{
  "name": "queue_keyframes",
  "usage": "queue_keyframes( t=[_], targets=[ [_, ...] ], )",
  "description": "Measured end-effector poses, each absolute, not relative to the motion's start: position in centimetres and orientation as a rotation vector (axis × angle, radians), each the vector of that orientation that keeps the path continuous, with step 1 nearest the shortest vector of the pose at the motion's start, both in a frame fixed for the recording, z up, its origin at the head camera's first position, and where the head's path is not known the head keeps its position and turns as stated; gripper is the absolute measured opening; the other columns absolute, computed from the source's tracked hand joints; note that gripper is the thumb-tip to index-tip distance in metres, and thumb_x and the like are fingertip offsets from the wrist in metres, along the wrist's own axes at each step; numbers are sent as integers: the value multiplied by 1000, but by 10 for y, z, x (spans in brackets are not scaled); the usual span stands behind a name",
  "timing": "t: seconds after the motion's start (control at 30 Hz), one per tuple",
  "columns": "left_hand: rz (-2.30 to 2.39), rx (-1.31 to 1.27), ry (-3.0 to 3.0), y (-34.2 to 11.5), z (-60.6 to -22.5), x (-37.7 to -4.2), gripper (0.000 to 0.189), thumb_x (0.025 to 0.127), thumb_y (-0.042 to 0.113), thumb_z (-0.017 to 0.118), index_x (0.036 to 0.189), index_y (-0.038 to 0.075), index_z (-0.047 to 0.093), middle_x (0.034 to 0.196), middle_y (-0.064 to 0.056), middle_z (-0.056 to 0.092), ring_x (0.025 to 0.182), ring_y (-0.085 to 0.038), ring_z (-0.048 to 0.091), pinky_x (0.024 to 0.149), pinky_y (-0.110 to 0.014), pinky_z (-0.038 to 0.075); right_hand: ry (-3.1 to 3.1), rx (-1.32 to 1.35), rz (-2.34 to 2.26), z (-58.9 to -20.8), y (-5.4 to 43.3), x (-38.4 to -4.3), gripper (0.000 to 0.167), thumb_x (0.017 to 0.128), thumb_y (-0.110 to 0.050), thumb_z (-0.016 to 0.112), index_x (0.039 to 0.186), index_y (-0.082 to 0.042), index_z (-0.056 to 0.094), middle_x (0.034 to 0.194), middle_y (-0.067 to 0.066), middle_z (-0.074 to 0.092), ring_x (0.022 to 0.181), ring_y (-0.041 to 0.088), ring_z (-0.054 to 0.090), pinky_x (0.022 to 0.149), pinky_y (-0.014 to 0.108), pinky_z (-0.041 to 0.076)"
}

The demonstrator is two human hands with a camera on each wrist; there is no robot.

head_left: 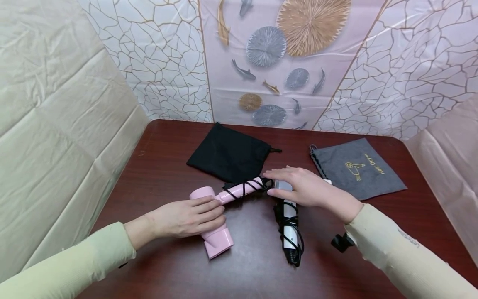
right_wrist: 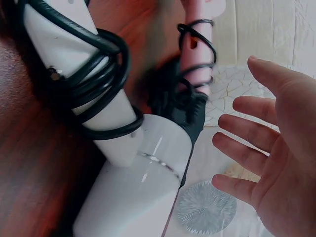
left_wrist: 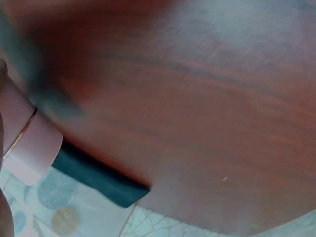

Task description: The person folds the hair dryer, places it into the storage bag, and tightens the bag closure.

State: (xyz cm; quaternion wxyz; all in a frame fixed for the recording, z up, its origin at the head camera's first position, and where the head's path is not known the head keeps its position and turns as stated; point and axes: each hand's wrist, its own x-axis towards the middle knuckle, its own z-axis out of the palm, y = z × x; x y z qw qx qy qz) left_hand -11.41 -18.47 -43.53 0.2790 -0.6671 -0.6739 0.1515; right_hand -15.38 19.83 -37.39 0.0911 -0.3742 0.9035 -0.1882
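Observation:
My left hand [head_left: 196, 216] holds the barrel of a pink hair dryer [head_left: 219, 243], its fingers laid over the top. That dryer's handle, wound with black cord, points toward the right hand. In the left wrist view the pink barrel [left_wrist: 37, 140] shows at the left edge, with only bits of the fingers. Over the head of a white hair dryer [head_left: 289, 232] hovers my right hand [head_left: 304, 187], fingers extended. The right wrist view shows the fingers spread beside the white barrel [right_wrist: 143, 187], with a gap between. Black cord [right_wrist: 98, 84] wraps the white handle.
A black drawstring pouch [head_left: 229, 153] lies at the back of the brown table [head_left: 254, 270]. Toward the back right is a grey pouch [head_left: 367, 182] printed "Hair Dryer". A small black object [head_left: 340, 243] sits by the right forearm. Patterned cloth [head_left: 276, 74] hangs behind.

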Motion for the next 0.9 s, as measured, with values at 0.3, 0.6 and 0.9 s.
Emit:
queue_keyframes(
  t=[0.3,0.6,0.9],
  targets=[
    [390,-1719,-1932,-168,-415,-125,40,103,17,57,142,10,62,138,-9,67,129,-23,64,118,-41,47,2660,-1139,-532,-361,177,-181,63,105,-38,69,159,-12,53,164,13,48,154,35,41,120,60,40],
    [301,-1627,-2077,-152,-420,-132,62,84,39,87,132,8,63,124,-5,68,119,-22,67,107,-36,53,2653,-1122,-426,-358,162,-204,63,105,-39,69,160,-13,52,167,12,44,156,35,38,122,60,37],
    [243,-1528,-2244,-139,-426,-123,73,75,54,91,124,9,62,109,-1,66,102,-22,65,96,-35,55,2653,-1139,-397,-360,157,-210,64,104,-38,70,159,-11,53,167,14,44,157,35,37,122,60,37]
  ],
)
